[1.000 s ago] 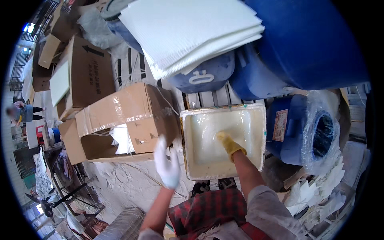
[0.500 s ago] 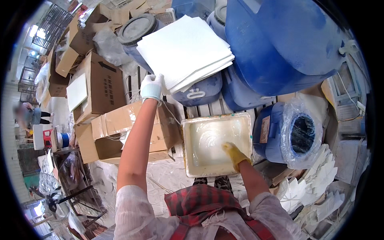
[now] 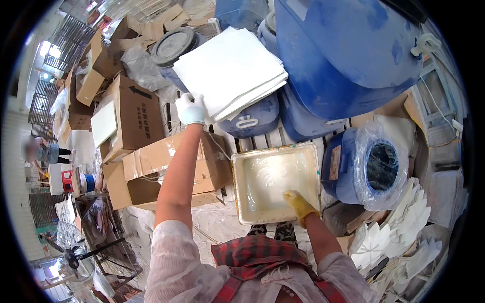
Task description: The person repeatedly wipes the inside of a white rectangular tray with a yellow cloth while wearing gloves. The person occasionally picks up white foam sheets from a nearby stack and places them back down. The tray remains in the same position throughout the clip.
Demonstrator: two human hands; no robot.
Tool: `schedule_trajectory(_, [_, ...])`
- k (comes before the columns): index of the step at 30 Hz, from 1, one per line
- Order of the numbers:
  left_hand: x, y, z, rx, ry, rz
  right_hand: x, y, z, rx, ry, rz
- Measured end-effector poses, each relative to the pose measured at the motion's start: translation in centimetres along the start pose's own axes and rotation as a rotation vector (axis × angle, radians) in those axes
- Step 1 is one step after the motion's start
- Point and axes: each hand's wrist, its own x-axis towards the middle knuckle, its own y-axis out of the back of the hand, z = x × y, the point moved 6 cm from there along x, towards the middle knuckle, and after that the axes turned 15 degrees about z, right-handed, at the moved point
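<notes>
My left hand point(image 3: 191, 108), in a white glove, is curled closed at the left edge of a stack of white sheets point(image 3: 230, 70); whatever lies inside the fingers is hidden. The stack rests on top of blue drums, its sheets slightly fanned at the right side. A shallow whitish tray point(image 3: 236, 194) with a stained rim stands in front of me, holding a milky, shiny liquid point(image 3: 268, 177). Over its right part is my right hand point(image 3: 301, 206) in a yellow glove, fingers stretched toward the liquid and holding nothing visible. Whether the fingertips touch the liquid I cannot tell.
Blue drums point(image 3: 348, 60) crowd the far side. An open blue container point(image 3: 341, 166) lined with clear plastic stands right of the tray. White petal-edged pieces point(image 3: 394, 227) are piled at lower right. Cardboard boxes point(image 3: 136, 111) fill the left. A person point(image 3: 45, 151) is at far left.
My right hand has shifted slightly down toward the tray's near right corner. My left hand stays at the stack's edge. The whole view has turned a little.
</notes>
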Motion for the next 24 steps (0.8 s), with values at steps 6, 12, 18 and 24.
schedule_trajectory(6, [3.8,-1.9,-1.3,-0.147,0.066,-0.044,0.4,-0.6,0.9,0.071,-0.136,-0.052])
schedule_trajectory(12, [4.1,-4.3,-3.2,-0.021,0.153,-0.296,1.3,0.5,-2.3,0.060,-0.127,0.046])
schedule_trajectory(18, [2.3,-4.1,-2.3,0.012,0.331,-0.634,1.1,1.6,-4.4,0.191,-0.330,-0.036])
schedule_trajectory(24, [3.5,-5.2,-0.7,-0.775,0.683,-0.722,0.8,1.2,-4.2,0.201,-0.301,-0.039])
